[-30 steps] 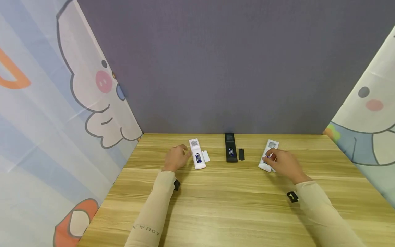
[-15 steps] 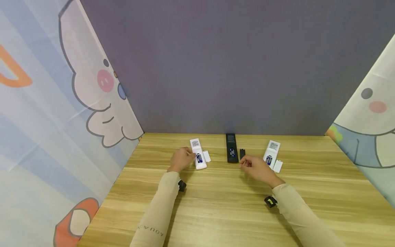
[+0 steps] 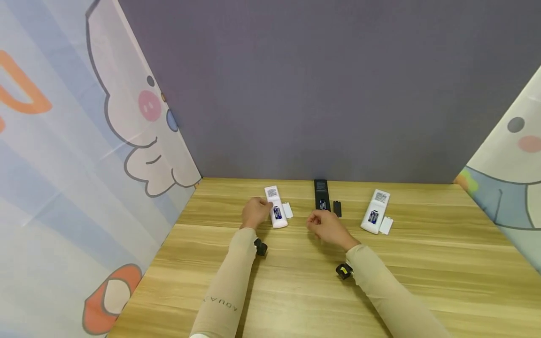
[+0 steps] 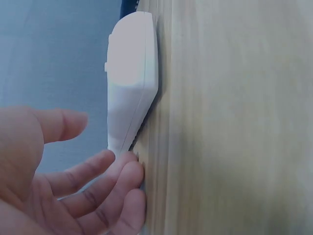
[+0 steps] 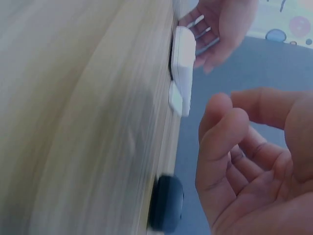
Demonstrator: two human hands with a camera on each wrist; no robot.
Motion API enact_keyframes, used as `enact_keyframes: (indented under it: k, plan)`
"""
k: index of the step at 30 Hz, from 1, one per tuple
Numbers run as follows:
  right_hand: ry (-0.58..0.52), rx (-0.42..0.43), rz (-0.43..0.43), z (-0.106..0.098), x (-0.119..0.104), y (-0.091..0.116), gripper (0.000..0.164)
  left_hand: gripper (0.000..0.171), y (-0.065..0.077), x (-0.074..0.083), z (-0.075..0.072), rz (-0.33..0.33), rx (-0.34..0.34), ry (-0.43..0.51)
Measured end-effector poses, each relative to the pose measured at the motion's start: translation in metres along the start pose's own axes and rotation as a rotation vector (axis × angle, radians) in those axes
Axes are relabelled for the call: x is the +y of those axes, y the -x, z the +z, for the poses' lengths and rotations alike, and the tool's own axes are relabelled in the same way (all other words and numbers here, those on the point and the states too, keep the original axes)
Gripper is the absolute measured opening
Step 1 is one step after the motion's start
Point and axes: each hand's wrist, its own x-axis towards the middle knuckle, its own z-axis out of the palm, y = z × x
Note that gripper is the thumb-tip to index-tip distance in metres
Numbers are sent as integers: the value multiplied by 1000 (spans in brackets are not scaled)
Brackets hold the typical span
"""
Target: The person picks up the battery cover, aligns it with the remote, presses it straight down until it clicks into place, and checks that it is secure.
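My left hand (image 3: pixel 255 212) is at the left side of a white remote control (image 3: pixel 279 224). In the left wrist view its fingers are loosely bent by the remote's narrow end, with the thumb held apart. Two blue batteries (image 3: pixel 277 213) show in the remote's uncovered compartment, and its white battery cover (image 3: pixel 288 210) lies to the right. My right hand (image 3: pixel 329 227) hovers before a black remote control (image 3: pixel 321 188), hiding its near end. Its fingers are loosely curled around nothing in the right wrist view. The black battery cover (image 3: pixel 337 209) lies right of that remote.
A second white remote control (image 3: pixel 375 206), with batteries (image 3: pixel 373 217) showing, lies to the right beside its white cover (image 3: pixel 386 225). A grey panel (image 3: pixel 317 94) stands along the back of the wooden table (image 3: pixel 296 291). Printed curtains hang at both sides.
My right hand has left the right-hand white remote and moved left, to in front of the black remote. My left hand stays beside the left white remote, while the head view shifts slightly.
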Motion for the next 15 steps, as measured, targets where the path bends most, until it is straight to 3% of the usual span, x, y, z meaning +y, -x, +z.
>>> enact_keyframes:
  k: [15]
  plan:
    - [75,83,84,38,-21,-42,6,32,-1,12,4,-105,62,39]
